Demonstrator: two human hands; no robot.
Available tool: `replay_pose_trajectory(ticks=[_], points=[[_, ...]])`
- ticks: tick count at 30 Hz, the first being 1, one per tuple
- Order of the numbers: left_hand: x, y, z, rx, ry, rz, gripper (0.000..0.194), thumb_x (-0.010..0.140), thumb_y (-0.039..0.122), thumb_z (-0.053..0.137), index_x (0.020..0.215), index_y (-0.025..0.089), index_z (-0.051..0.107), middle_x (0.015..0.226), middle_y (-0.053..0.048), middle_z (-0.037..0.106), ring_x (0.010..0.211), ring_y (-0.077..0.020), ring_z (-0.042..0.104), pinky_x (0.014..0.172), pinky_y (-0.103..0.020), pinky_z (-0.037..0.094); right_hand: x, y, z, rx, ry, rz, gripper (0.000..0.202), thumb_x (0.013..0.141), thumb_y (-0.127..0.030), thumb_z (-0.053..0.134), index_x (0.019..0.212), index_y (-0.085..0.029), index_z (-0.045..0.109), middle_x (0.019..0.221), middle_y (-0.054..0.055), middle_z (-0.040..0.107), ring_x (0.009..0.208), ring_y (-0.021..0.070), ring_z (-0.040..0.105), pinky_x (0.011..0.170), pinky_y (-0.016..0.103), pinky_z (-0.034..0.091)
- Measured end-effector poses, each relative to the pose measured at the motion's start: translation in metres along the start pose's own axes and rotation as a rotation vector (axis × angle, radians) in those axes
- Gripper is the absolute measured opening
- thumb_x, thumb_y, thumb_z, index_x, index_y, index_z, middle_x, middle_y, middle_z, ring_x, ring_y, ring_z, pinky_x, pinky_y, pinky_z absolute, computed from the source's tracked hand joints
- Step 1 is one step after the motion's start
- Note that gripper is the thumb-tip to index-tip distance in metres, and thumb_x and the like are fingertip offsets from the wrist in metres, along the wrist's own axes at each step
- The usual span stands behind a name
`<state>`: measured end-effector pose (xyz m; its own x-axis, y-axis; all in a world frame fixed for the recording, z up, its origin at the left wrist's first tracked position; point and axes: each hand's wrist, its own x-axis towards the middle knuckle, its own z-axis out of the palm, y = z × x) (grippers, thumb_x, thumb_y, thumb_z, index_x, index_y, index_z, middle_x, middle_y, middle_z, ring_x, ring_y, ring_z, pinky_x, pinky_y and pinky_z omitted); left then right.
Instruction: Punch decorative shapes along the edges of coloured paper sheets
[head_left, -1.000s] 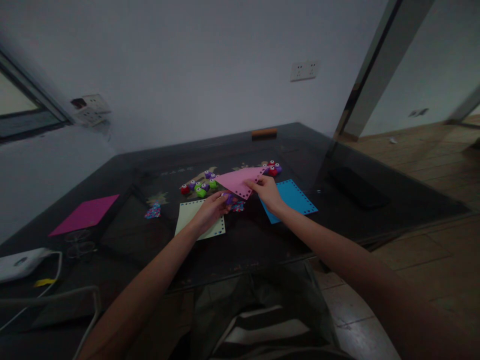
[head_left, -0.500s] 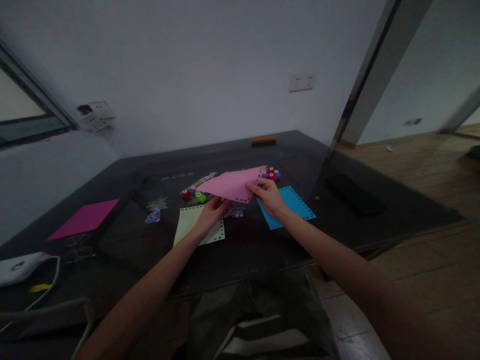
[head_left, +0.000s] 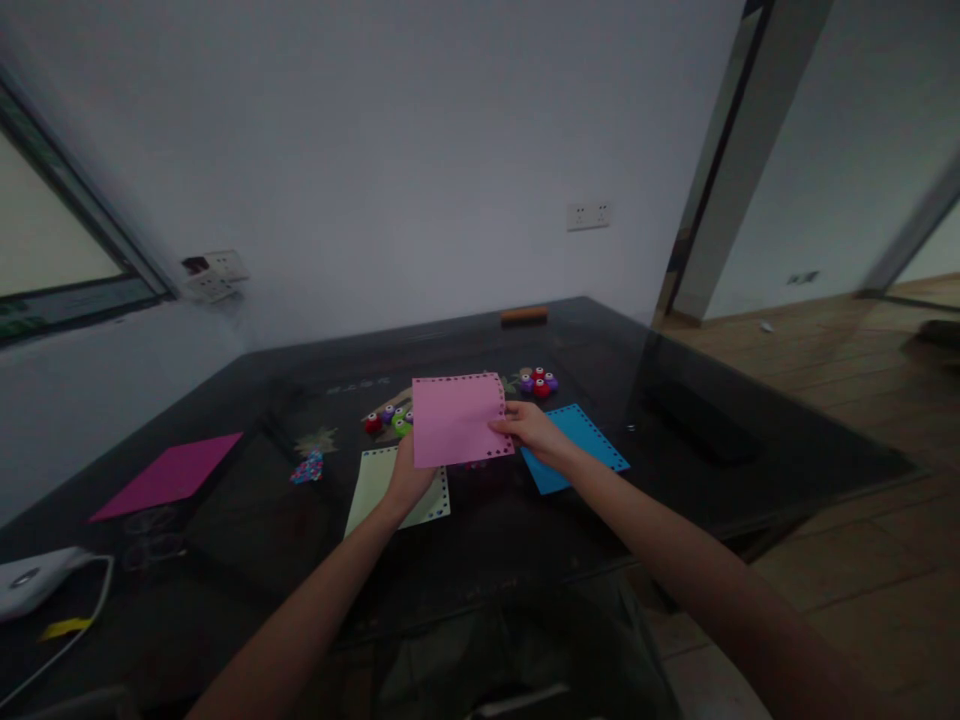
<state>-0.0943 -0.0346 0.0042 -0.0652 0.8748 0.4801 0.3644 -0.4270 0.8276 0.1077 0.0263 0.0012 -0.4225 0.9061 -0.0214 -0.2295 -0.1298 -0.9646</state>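
A pink sheet of paper [head_left: 459, 420], with small dark marks along its top, right and part of its bottom edge, is held up above the table. My right hand [head_left: 534, 430] pinches its right edge, thumb in front. My left hand [head_left: 409, 478] holds it at the lower left, its fingers hidden behind the sheet. Below my left hand lies a pale green sheet [head_left: 371, 490] with dark marks on its edges. A blue sheet [head_left: 581, 440], marked likewise, lies beneath my right wrist.
Round toys with eyes, one red-and-purple cluster [head_left: 540, 382] and some red, purple and green ones [head_left: 401, 424], stand behind the sheets. A magenta sheet [head_left: 169, 475], a colourful small pile [head_left: 307, 467], glasses [head_left: 154, 540] and a white device [head_left: 34, 580] lie left. An orange-brown bar [head_left: 524, 316] lies at the back.
The pink sheet has turned from a slanted pose to face me more squarely, and both hands still hold it. My view has tilted upward slightly.
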Motion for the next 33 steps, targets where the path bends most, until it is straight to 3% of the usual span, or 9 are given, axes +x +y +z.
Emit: replay_pose_trajectory(ticks=[4,8,12,17,21,24,27,30,33], points=[[0.001,0.003,0.0,0.002,-0.006,-0.005,0.026,0.065,0.017,0.068,0.091,0.015,0.065,0.092,-0.007,0.07,0.086,-0.024,0.062,0.081,-0.035,0.049,0.004,-0.002,-0.003,0.106,0.025,0.001,0.03,0.059,-0.01,0.073,0.087,-0.014,0.065,0.073,0.003,0.07,0.06,0.0134,0.064,0.054,0.024,0.052],[0.003,0.0,0.001,0.048,0.008,-0.069,0.03,0.07,0.025,0.068,0.098,0.015,0.063,0.093,-0.007,0.068,0.084,-0.0218,0.063,0.081,-0.036,0.048,0.009,-0.012,-0.013,0.21,0.059,-0.09,0.033,0.058,-0.011,0.074,0.088,-0.015,0.064,0.083,0.006,0.071,0.071,0.0162,0.067,0.071,0.03,0.054],[0.003,-0.001,0.003,0.078,-0.002,-0.045,0.028,0.072,0.03,0.069,0.097,0.017,0.064,0.096,-0.006,0.067,0.086,-0.0203,0.063,0.082,-0.035,0.048,0.012,-0.026,-0.027,0.261,0.155,-0.178,0.03,0.057,-0.009,0.074,0.084,-0.017,0.065,0.087,0.005,0.072,0.079,0.0177,0.067,0.079,0.032,0.053],[0.005,0.006,0.006,0.132,-0.033,0.027,0.023,0.074,0.03,0.068,0.095,0.021,0.065,0.099,-0.005,0.066,0.09,-0.021,0.061,0.079,-0.033,0.047,0.005,-0.047,-0.049,0.281,0.239,-0.24,0.022,0.061,-0.011,0.073,0.081,-0.018,0.067,0.084,0.005,0.072,0.072,0.0172,0.066,0.073,0.031,0.055],[0.016,0.014,0.012,0.226,-0.052,0.146,0.022,0.075,0.032,0.068,0.095,0.023,0.067,0.098,-0.006,0.066,0.092,-0.0227,0.058,0.079,-0.034,0.044,-0.009,-0.056,-0.078,0.258,0.309,-0.289,0.021,0.062,-0.014,0.072,0.082,-0.018,0.068,0.084,0.005,0.072,0.071,0.0188,0.067,0.069,0.031,0.057],[0.035,0.017,0.028,0.283,-0.086,0.218,0.023,0.074,0.033,0.069,0.095,0.023,0.067,0.094,-0.006,0.066,0.088,-0.0228,0.056,0.079,-0.034,0.042,-0.02,-0.053,-0.105,0.261,0.381,-0.314,0.02,0.062,-0.014,0.072,0.081,-0.019,0.068,0.082,0.005,0.072,0.069,0.0186,0.067,0.065,0.031,0.058],[0.062,0.01,0.055,0.293,-0.15,0.215,0.025,0.074,0.03,0.068,0.098,0.023,0.067,0.093,-0.006,0.066,0.085,-0.0213,0.056,0.078,-0.032,0.041,-0.027,-0.044,-0.125,0.258,0.436,-0.294,0.02,0.061,-0.012,0.073,0.079,-0.019,0.068,0.08,0.005,0.072,0.065,0.0176,0.067,0.062,0.029,0.058],[0.088,-0.007,0.088,0.322,-0.217,0.013,0.026,0.071,0.023,0.07,0.097,0.019,0.067,0.094,-0.006,0.066,0.085,-0.0202,0.056,0.078,-0.03,0.04,-0.031,-0.034,-0.132,0.266,0.462,-0.264,0.021,0.057,-0.011,0.075,0.076,-0.019,0.068,0.078,0.006,0.072,0.064,0.017,0.067,0.062,0.028,0.057],[0.107,-0.022,0.116,0.329,-0.215,-0.083,0.02,0.069,0.018,0.069,0.089,0.015,0.068,0.086,-0.008,0.067,0.081,-0.0216,0.058,0.075,-0.032,0.04,-0.033,-0.03,-0.127,0.243,0.44,-0.308,0.023,0.056,-0.017,0.077,0.077,-0.019,0.069,0.079,0.005,0.072,0.065,0.0178,0.067,0.066,0.03,0.057]])
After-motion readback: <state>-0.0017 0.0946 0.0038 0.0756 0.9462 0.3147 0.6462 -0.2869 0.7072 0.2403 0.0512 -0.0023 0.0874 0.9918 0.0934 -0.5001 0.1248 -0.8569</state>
